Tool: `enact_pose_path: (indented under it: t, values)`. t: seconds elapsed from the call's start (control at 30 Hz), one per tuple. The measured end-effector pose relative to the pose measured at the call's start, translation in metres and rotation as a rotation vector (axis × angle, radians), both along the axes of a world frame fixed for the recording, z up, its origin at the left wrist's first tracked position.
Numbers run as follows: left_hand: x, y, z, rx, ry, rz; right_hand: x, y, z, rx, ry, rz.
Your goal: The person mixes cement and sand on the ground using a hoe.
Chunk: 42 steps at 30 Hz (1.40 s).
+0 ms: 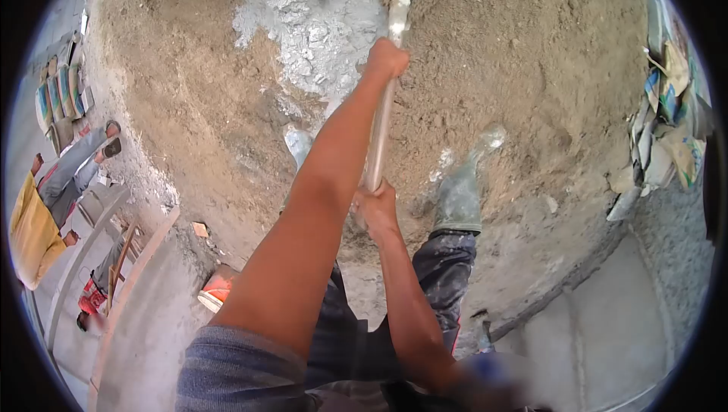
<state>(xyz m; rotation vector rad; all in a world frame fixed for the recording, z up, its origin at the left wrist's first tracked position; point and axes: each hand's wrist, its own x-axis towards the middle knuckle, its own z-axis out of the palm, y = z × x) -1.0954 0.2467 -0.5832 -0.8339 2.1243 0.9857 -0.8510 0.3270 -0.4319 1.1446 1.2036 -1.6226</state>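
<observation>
Through both grips (389, 59) (377, 207), long handle (384, 120)

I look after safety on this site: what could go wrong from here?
Skin: the left hand and right hand grip the long handle bare, so the grey powder near its far end might irritate them if stirred up.

Footing: the right boot is on loose-looking brown soil, which could shift under a hard push.

Feet: the handle runs between the boots, so a misjudged pull might catch one.
</observation>
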Motion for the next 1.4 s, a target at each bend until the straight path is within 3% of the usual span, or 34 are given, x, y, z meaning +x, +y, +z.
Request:
enact_pose_path:
  t: [0.07, 0.1, 0.13, 0.2, 0.23, 0.27, 0.33, 0.4, 0.47, 0.57, 0.63, 0.7, 0.77, 0.83, 0.9, 1.0, 1.1, 1.23, 1.4]
  values:
    - [0.070, 0.003, -0.005, 0.153, -0.026, 0.170, 0.053, 0.030, 0.015, 0.036, -0.022, 0.092]
    - [0.091, 0.011, 0.029, 0.132, -0.033, 0.232, 0.079, 0.046, 0.030, 0.075, -0.019, 0.188]
    - [0.131, 0.020, 0.032, 0.042, 0.044, 0.233, 0.106, 0.060, 0.052, 0.107, -0.022, 0.290]
    - [0.191, 0.033, 0.084, 0.148, 0.026, 0.369, 0.163, 0.080, 0.104, 0.244, -0.016, 0.467]
    - [0.229, 0.046, 0.097, 0.039, 0.090, 0.393, 0.177, 0.089, 0.134, 0.254, -0.024, 0.539]
    - [0.256, 0.053, 0.123, 0.030, -0.042, 0.370, 0.188, 0.097, 0.163, 0.265, -0.039, 0.612]
    - [0.286, 0.062, 0.160, 0.011, -0.019, 0.271, 0.232, 0.098, 0.178, 0.290, -0.037, 0.567]
    - [0.231, 0.062, 0.187, 0.164, 0.070, 0.372, 0.224, 0.096, 0.161, 0.246, -0.111, 0.377]
    - [0.151, 0.066, 0.214, 0.332, 0.218, 0.478, 0.153, 0.099, 0.116, 0.462, 0.190, 0.602]
    - [0.004, 0.073, 0.215, 0.378, 0.567, 0.345, 0.017, 0.104, 0.021, 0.412, 0.424, 0.432]
    - [-0.075, 0.084, 0.206, 0.374, 0.707, 0.255, -0.059, 0.110, -0.001, 0.423, 0.494, 0.372]
    - [-0.120, 0.093, 0.170, 0.343, 0.706, -0.010, -0.073, 0.119, -0.001, 0.380, 0.452, 0.331]
    - [-0.097, 0.109, 0.106, 0.291, 0.281, 0.170, -0.059, 0.122, 0.021, 0.337, 0.364, 0.277]
    - [-0.018, 0.125, 0.016, 0.149, 0.029, 0.141, -0.009, 0.125, 0.052, 0.354, 0.152, 0.324]
    - [0.080, 0.126, -0.004, 0.164, -0.143, 0.169, 0.056, 0.141, 0.086, 0.439, 0.075, 0.536]
    - [0.187, 0.120, 0.083, 0.371, -0.168, 0.489, 0.120, 0.139, 0.175, 0.506, 0.008, 0.753]
    - [0.239, 0.113, 0.176, 0.411, -0.249, 0.578, 0.168, 0.140, 0.253, 0.409, -0.011, 0.899]
    - [0.152, 0.097, 0.226, 0.415, -0.026, 0.637, 0.151, 0.147, 0.207, 0.543, 0.260, 0.847]
    - [-0.059, 0.124, 0.245, 0.572, 0.719, 0.472, -0.041, 0.179, 0.026, 0.788, 0.785, 0.592]
